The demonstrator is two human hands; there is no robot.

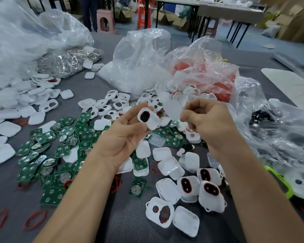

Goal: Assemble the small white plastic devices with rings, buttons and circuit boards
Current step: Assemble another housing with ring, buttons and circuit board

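Observation:
My left hand holds a small white plastic shell above the table, inner side up, with a red ring and a black button seated in its oval opening. My right hand is raised beside it, fingers pinched on a translucent white piece that is blurred. Green circuit boards lie scattered at the left. Loose white shells lie behind my hands. Shells fitted with red rings and black buttons are grouped at the lower right. Red rings lie near the front edge.
Clear plastic bags stand behind: one with white parts, one with red parts, one with black buttons at the right. A heap of metal clips lies at the back left. White covers pile at the left.

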